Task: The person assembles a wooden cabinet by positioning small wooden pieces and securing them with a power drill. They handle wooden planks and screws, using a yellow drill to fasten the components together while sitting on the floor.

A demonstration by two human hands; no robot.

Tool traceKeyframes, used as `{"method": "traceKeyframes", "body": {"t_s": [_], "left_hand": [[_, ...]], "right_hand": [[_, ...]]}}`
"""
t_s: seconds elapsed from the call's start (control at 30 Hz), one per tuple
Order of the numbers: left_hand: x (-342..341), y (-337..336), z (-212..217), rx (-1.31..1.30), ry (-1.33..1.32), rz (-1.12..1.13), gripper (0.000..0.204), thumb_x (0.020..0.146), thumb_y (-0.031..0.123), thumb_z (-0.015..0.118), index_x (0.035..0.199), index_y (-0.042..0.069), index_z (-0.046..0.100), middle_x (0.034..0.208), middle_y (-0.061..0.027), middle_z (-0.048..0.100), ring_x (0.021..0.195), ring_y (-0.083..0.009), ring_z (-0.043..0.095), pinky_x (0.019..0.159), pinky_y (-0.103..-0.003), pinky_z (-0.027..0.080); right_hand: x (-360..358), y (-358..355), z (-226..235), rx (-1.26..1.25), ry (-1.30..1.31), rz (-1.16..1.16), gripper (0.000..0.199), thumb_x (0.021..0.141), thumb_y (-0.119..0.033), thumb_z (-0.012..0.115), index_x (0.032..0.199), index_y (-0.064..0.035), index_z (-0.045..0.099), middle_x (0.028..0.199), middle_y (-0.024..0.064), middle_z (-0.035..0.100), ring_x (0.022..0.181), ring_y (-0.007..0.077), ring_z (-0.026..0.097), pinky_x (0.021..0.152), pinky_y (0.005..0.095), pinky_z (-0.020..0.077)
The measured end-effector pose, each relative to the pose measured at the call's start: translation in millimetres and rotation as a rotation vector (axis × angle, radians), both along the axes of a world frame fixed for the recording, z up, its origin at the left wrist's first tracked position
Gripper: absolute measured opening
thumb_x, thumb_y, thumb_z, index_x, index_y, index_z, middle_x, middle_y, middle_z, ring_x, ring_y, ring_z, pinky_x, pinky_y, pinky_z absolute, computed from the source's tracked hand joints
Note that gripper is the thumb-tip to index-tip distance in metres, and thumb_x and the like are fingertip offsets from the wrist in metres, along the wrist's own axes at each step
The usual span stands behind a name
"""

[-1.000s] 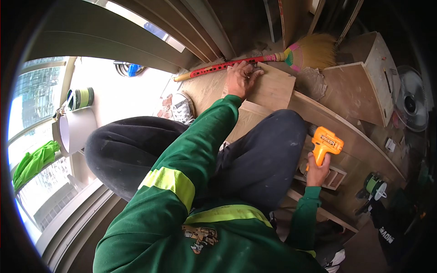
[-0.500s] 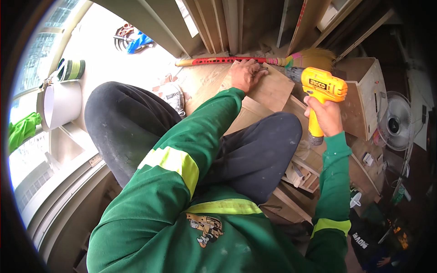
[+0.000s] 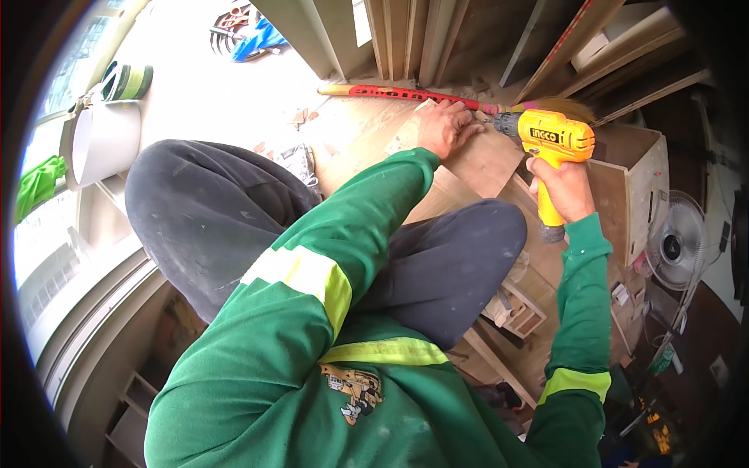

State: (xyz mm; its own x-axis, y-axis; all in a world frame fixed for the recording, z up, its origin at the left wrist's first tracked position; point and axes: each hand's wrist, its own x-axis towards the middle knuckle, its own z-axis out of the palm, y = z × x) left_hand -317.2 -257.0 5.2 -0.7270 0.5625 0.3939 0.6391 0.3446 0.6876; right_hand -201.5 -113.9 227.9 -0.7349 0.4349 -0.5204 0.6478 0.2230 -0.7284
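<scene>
My right hand (image 3: 563, 187) is wrapped round the grip of a yellow cordless drill (image 3: 555, 139). The drill lies level, its black chuck (image 3: 509, 125) pointing left toward my other hand. Just left of the chuck, my left hand (image 3: 447, 130) rests on a light wooden panel (image 3: 488, 160), thumb and fingers drawn together near the drill's tip. Whatever those fingers hold, if anything, is too small to make out. Behind the left hand lies a broom with a red handle (image 3: 390, 93) and yellowish bristles (image 3: 563, 107).
Upright boards (image 3: 398, 39) lean along the far side. To the right stand an open wooden box (image 3: 633, 187) and a fan (image 3: 677, 242). A crumpled plastic bag (image 3: 299, 165) lies by my left knee. A white cylinder (image 3: 109, 142) and blue cloth (image 3: 259, 40) are at left.
My view has shifted slightly. The fingers of my left hand and the drill's tip are closer together than before. The drill stays in my right hand.
</scene>
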Motion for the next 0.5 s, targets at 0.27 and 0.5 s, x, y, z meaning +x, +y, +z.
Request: {"method": "traceKeyframes", "body": {"t_s": [0.27,0.5], "left_hand": [[-1.8,0.5,-2.7,0.035,-0.003,-0.004,0.027,0.082,0.038,0.075,0.078,0.012,0.068,0.082,-0.0039,0.061,0.079,-0.0278,0.059,0.070,-0.042,0.048],[-1.9,2.0,-2.4,0.075,0.037,-0.018,0.026,0.081,0.034,0.077,0.076,0.012,0.065,0.079,-0.0053,0.059,0.077,-0.0288,0.058,0.067,-0.043,0.049]], "right_hand": [[-9.0,4.4,8.2,0.038,-0.093,0.115,0.031,0.084,-0.016,0.066,0.111,-0.0005,0.063,0.081,0.0048,0.064,0.058,0.0127,0.061,0.055,0.0297,0.0515],[-31.1,19.7,5.0,0.047,-0.203,0.220,0.023,0.082,-0.019,0.063,0.098,-0.0024,0.063,0.077,0.0032,0.063,0.058,0.0140,0.061,0.056,0.0312,0.0518]]}}
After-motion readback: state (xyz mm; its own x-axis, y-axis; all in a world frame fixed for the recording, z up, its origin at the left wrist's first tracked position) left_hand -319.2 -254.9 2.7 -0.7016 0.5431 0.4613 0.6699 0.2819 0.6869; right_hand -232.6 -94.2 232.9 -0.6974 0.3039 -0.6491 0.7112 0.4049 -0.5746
